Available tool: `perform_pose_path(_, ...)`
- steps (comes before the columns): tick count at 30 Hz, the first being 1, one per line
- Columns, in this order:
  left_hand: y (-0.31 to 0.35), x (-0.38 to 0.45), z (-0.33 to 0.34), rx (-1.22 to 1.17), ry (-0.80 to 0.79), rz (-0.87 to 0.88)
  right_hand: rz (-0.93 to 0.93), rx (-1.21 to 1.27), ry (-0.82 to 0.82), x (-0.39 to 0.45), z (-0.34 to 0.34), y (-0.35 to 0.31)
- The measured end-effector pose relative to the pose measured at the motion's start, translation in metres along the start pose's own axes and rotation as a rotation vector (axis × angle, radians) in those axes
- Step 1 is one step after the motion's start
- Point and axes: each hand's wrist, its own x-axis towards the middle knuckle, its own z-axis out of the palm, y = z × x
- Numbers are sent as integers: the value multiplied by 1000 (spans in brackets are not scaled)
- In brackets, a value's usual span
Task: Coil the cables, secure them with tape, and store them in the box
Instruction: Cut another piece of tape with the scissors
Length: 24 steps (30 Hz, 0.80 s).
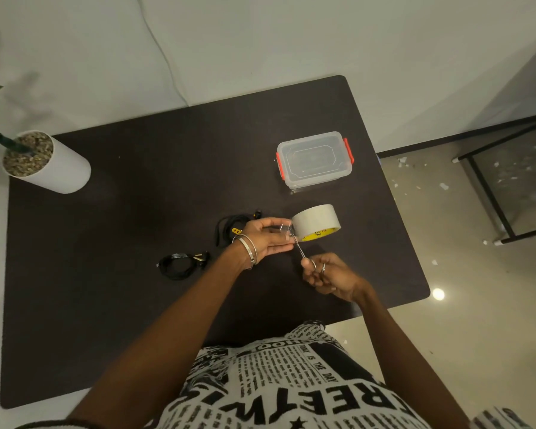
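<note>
My left hand (265, 239) pinches a strip pulled from the tape roll (316, 222); my right hand (328, 274) grips scissors (300, 252) at it. Two coiled cables (180, 266) lie on the counter (136, 305), box (314, 159) lidded beyond. Slack could fold the strip onto itself.

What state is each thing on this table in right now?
Box: lid on, red clips at both ends.
Tape roll: held up, strip pulled out.
Scissors: blades at the strip.
Left hand: pinching the strip.
Right hand: gripping the scissors.
Near cable: coiled.
Far cable: coiled, partly hidden.
</note>
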Motion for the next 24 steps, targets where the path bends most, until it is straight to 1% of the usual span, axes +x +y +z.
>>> perform_pose_path(4, 1, 0, 3, 35, -18, 0, -31, -43, -7, -6, -1, 0)
perform_pose_path(8, 2, 2, 2, 73, 14, -10, -51, -17, -9, -7, 0, 3)
perform_pose_path(11, 3, 2, 0, 81, 37, -30, -27, 18, 4, -4, 2, 2)
perform_pose_path(15, 4, 3, 2, 78, 61, -61, 6, -30, -21, -1, 5, 2)
perform_pose_path(19, 4, 5, 2, 92, 85, -93, 19, -25, -57, -2, 5, 3)
perform_pose_path(24, 2, 7, 5, 54, 118, -102, 31, -48, -52, -5, 4, 6)
